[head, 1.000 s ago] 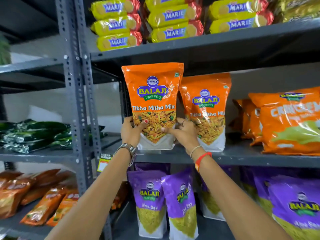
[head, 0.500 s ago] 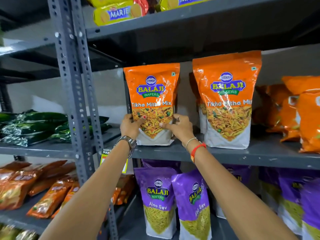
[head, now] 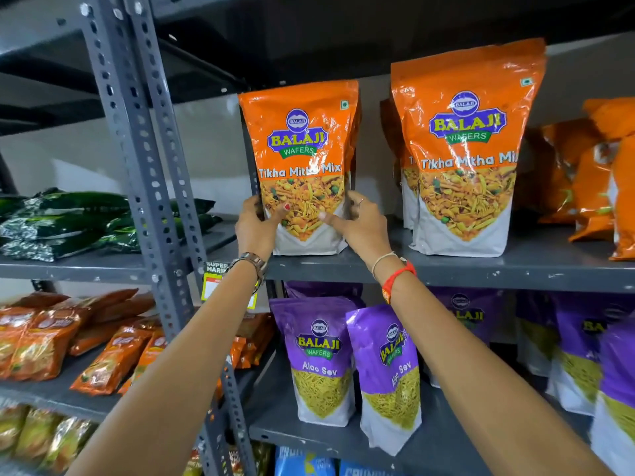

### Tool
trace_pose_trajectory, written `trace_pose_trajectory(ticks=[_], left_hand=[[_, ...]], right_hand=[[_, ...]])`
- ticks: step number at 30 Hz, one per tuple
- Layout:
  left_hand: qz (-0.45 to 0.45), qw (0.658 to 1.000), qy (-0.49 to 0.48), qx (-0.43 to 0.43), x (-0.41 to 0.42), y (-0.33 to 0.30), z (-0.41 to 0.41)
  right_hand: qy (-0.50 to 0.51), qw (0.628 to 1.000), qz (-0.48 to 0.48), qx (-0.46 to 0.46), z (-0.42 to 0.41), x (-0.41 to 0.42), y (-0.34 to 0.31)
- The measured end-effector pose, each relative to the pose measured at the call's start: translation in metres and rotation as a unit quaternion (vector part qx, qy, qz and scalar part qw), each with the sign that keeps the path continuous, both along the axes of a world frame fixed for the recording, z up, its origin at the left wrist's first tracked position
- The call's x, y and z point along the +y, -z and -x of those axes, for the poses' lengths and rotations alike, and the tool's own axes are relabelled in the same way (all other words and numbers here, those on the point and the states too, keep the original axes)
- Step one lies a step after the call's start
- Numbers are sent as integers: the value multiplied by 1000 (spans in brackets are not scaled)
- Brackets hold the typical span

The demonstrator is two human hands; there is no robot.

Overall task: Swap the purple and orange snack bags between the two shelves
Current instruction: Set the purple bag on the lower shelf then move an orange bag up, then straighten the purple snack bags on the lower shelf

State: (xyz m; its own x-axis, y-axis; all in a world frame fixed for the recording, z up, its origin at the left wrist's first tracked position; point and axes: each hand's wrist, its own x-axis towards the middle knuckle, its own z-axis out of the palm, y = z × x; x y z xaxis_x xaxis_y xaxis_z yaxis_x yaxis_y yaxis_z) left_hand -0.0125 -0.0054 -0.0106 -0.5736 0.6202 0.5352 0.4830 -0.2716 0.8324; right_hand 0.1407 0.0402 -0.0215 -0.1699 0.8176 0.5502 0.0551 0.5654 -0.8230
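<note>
Orange Tikha Mitha Mix bag (head: 302, 166) upright at the left end of the upper shelf (head: 481, 269), base on the grey metal, clasped low on both sides. Left hand (head: 256, 225) wrapped around the left edge, thumb across the printed front; right hand (head: 360, 226) curled around the right edge, thumb likewise on the front, remaining fingers hidden behind the pouch. Second orange bag (head: 467, 149) well apart to the right, more orange packs behind and beyond it. Purple Aloo Sev bags (head: 319, 359) upright on the lower shelf (head: 326, 438) directly beneath. Slotted grey upright (head: 137, 166) to the left; green packets (head: 103, 221) and flat orange packets (head: 68, 341) on the neighbouring rack. Pale wall behind.
</note>
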Motion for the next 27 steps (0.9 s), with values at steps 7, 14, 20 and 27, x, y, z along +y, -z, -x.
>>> trace_pose_trajectory(ticks=[7, 14, 20, 27], left_hand=[[-157, 985, -59, 26, -22, 69, -34], [-120, 992, 16, -40, -29, 181, -87], [19, 981, 71, -180, -30, 266, -120], [146, 933, 185, -272, -12, 321, -139]], right_hand=[[62, 986, -80, 136, -43, -53, 69], [137, 980, 57, 129, -88, -32, 204], [98, 954, 279, 54, -110, 17, 275], [-30, 928, 369, -42, -105, 31, 285]])
